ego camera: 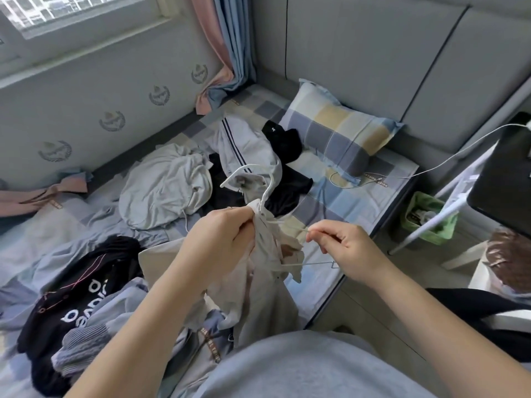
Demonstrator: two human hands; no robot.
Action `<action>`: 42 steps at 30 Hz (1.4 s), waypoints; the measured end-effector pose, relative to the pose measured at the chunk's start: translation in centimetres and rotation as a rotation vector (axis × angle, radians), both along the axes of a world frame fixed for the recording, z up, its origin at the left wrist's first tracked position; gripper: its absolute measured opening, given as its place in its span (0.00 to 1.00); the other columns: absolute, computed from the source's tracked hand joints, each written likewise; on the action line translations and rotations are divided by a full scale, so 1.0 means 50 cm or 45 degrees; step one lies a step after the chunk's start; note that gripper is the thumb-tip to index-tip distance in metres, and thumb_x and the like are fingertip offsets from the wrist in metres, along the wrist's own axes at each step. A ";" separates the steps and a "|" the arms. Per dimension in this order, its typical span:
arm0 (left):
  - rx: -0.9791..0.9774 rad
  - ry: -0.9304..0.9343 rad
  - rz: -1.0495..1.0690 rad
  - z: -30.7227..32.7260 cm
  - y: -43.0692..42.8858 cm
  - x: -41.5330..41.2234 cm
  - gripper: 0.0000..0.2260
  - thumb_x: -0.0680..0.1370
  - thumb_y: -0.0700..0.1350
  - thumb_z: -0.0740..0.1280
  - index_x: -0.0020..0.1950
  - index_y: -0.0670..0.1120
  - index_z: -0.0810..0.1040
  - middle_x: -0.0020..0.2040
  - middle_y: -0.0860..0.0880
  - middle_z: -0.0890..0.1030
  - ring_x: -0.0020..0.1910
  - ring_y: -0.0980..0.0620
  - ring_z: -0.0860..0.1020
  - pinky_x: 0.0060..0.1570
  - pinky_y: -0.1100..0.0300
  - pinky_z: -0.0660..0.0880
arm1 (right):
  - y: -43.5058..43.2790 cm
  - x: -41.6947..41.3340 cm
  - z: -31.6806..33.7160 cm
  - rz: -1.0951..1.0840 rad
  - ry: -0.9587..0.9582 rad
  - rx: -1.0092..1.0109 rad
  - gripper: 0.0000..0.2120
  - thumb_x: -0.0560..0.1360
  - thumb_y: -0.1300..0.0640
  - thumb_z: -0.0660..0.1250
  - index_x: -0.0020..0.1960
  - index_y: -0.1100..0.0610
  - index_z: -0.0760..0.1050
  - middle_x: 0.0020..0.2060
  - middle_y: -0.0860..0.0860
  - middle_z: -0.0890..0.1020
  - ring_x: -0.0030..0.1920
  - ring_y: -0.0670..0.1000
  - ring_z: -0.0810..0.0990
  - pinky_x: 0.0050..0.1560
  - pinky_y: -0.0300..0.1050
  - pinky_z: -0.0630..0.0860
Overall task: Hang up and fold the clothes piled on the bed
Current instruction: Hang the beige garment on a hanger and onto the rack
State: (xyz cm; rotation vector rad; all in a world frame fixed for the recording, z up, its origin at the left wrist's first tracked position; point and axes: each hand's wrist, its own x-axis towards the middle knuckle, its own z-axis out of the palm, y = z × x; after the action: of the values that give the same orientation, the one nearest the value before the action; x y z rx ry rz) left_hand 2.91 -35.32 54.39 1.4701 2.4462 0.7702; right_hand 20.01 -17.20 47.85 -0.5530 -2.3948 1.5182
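Head view: left hand fingers clenched round pale garment, bunched at the neck of white hanger, above the bed near edge. Right hand fingers pinch thin white piece, hanger arm or string, unclear. Hanging looks half done. Nothing looks folded; grey top, black printed top and others lie piled.

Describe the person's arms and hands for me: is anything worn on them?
Both forearms are bare, with no sleeves, gloves or watch showing. The left hand may carry a thin ring, too small to be sure; the right hand wears nothing. The top is light grey.
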 end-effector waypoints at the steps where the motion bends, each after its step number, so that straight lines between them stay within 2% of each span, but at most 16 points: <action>1: -0.006 -0.031 0.006 -0.001 -0.001 -0.001 0.14 0.78 0.36 0.64 0.34 0.44 0.67 0.28 0.54 0.68 0.30 0.54 0.66 0.35 0.50 0.68 | 0.003 0.000 0.001 0.005 -0.005 0.008 0.08 0.81 0.58 0.65 0.50 0.56 0.83 0.35 0.46 0.80 0.37 0.42 0.75 0.41 0.36 0.73; 4: -0.025 -0.133 0.003 -0.007 -0.005 0.002 0.10 0.79 0.37 0.64 0.37 0.39 0.72 0.28 0.51 0.70 0.29 0.54 0.65 0.31 0.58 0.63 | 0.000 0.002 0.001 0.004 -0.052 0.122 0.08 0.82 0.59 0.65 0.53 0.55 0.83 0.43 0.44 0.81 0.49 0.44 0.77 0.54 0.40 0.72; 6: 0.014 -0.168 0.048 -0.018 -0.008 0.011 0.12 0.79 0.36 0.64 0.36 0.40 0.71 0.28 0.51 0.69 0.28 0.54 0.65 0.29 0.60 0.61 | -0.013 0.013 -0.006 -0.138 0.029 0.443 0.09 0.81 0.59 0.66 0.58 0.55 0.82 0.54 0.46 0.80 0.59 0.47 0.74 0.64 0.44 0.67; 9: 0.164 -0.249 0.194 -0.035 -0.014 0.029 0.13 0.80 0.35 0.64 0.35 0.40 0.71 0.27 0.48 0.69 0.27 0.55 0.63 0.30 0.59 0.61 | -0.046 0.035 -0.020 -0.284 0.267 0.755 0.10 0.79 0.58 0.65 0.58 0.58 0.80 0.55 0.49 0.79 0.58 0.49 0.76 0.63 0.47 0.70; 11: 0.273 -0.331 0.288 -0.043 -0.017 0.038 0.12 0.80 0.35 0.64 0.37 0.40 0.74 0.28 0.47 0.71 0.27 0.56 0.63 0.29 0.62 0.61 | -0.065 0.038 -0.034 -0.164 0.233 0.561 0.10 0.79 0.57 0.65 0.60 0.56 0.79 0.54 0.44 0.80 0.56 0.44 0.78 0.58 0.44 0.75; 13: 0.351 -0.409 0.365 -0.048 -0.015 0.044 0.12 0.80 0.35 0.63 0.37 0.40 0.73 0.29 0.45 0.69 0.27 0.56 0.62 0.28 0.64 0.59 | -0.080 0.030 -0.048 0.022 0.011 0.308 0.17 0.80 0.54 0.66 0.69 0.49 0.73 0.61 0.38 0.76 0.64 0.38 0.72 0.64 0.37 0.70; 16: 0.435 -0.466 0.412 -0.049 -0.008 0.051 0.15 0.80 0.35 0.63 0.33 0.45 0.68 0.27 0.50 0.64 0.28 0.57 0.61 0.27 0.66 0.57 | -0.103 0.000 -0.069 0.227 -0.210 0.269 0.29 0.79 0.48 0.68 0.77 0.46 0.61 0.71 0.42 0.70 0.71 0.43 0.64 0.69 0.40 0.61; 20: 0.480 -0.528 0.392 -0.045 0.002 0.062 0.22 0.79 0.36 0.63 0.30 0.56 0.66 0.26 0.57 0.65 0.27 0.58 0.61 0.26 0.68 0.57 | -0.128 -0.042 -0.080 0.195 -0.238 0.294 0.16 0.77 0.51 0.69 0.63 0.55 0.72 0.54 0.50 0.79 0.56 0.54 0.75 0.60 0.53 0.70; 23: 0.522 -0.553 0.378 -0.046 -0.002 0.062 0.21 0.79 0.35 0.62 0.30 0.55 0.66 0.26 0.57 0.65 0.26 0.59 0.60 0.26 0.69 0.57 | -0.126 -0.038 -0.108 0.214 -0.370 0.207 0.08 0.80 0.56 0.64 0.57 0.57 0.75 0.47 0.55 0.82 0.51 0.59 0.78 0.54 0.51 0.70; 27: 0.446 -0.545 0.319 -0.054 -0.023 0.037 0.16 0.79 0.35 0.64 0.33 0.50 0.73 0.27 0.54 0.67 0.27 0.58 0.62 0.27 0.67 0.59 | -0.100 -0.009 -0.157 0.178 -0.542 0.324 0.03 0.78 0.55 0.62 0.48 0.48 0.73 0.49 0.50 0.83 0.59 0.57 0.77 0.70 0.54 0.62; 30: 0.322 -0.533 0.241 -0.054 -0.041 0.019 0.18 0.79 0.36 0.65 0.37 0.57 0.81 0.28 0.54 0.71 0.28 0.59 0.63 0.28 0.66 0.61 | -0.067 0.013 -0.189 0.145 -0.682 0.457 0.04 0.76 0.50 0.63 0.43 0.47 0.71 0.39 0.44 0.77 0.54 0.52 0.77 0.74 0.57 0.51; 32: 0.293 -0.546 0.224 -0.051 -0.052 0.003 0.19 0.80 0.37 0.66 0.36 0.59 0.81 0.28 0.57 0.71 0.28 0.59 0.63 0.28 0.67 0.60 | -0.043 0.033 -0.209 0.126 -0.775 0.547 0.06 0.77 0.49 0.63 0.46 0.51 0.74 0.39 0.45 0.76 0.55 0.52 0.76 0.75 0.58 0.49; 34: 0.261 -0.566 0.204 -0.051 -0.064 -0.016 0.16 0.80 0.39 0.67 0.38 0.57 0.82 0.29 0.55 0.74 0.30 0.57 0.65 0.30 0.63 0.63 | -0.019 0.055 -0.223 0.056 -0.779 0.608 0.01 0.76 0.54 0.63 0.48 0.50 0.73 0.41 0.45 0.76 0.56 0.52 0.75 0.74 0.56 0.46; 36: 0.191 -0.598 0.166 -0.053 -0.075 -0.033 0.11 0.80 0.41 0.69 0.43 0.55 0.85 0.36 0.46 0.81 0.35 0.52 0.71 0.37 0.57 0.68 | 0.001 0.071 -0.220 -0.032 -0.762 0.635 0.08 0.74 0.61 0.62 0.47 0.48 0.70 0.42 0.44 0.75 0.57 0.51 0.75 0.75 0.54 0.45; 39: 0.060 -0.669 0.100 -0.059 -0.087 -0.047 0.07 0.80 0.46 0.70 0.48 0.55 0.87 0.47 0.36 0.83 0.42 0.50 0.74 0.46 0.52 0.71 | 0.029 0.083 -0.209 -0.186 -0.692 0.660 0.13 0.72 0.68 0.61 0.48 0.50 0.72 0.42 0.43 0.75 0.56 0.51 0.75 0.76 0.55 0.47; 42: -0.079 -0.704 0.036 -0.060 -0.089 -0.050 0.08 0.81 0.46 0.68 0.50 0.57 0.87 0.47 0.38 0.84 0.42 0.50 0.75 0.44 0.47 0.74 | 0.051 0.083 -0.193 -0.302 -0.579 0.695 0.13 0.74 0.69 0.60 0.45 0.51 0.72 0.41 0.44 0.77 0.52 0.52 0.77 0.76 0.56 0.50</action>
State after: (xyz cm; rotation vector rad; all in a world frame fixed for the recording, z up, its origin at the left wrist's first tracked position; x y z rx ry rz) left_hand 0.42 -39.77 51.40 1.0248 2.0489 0.9458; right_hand 24.18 -14.67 38.18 -1.0816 -2.7801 0.6388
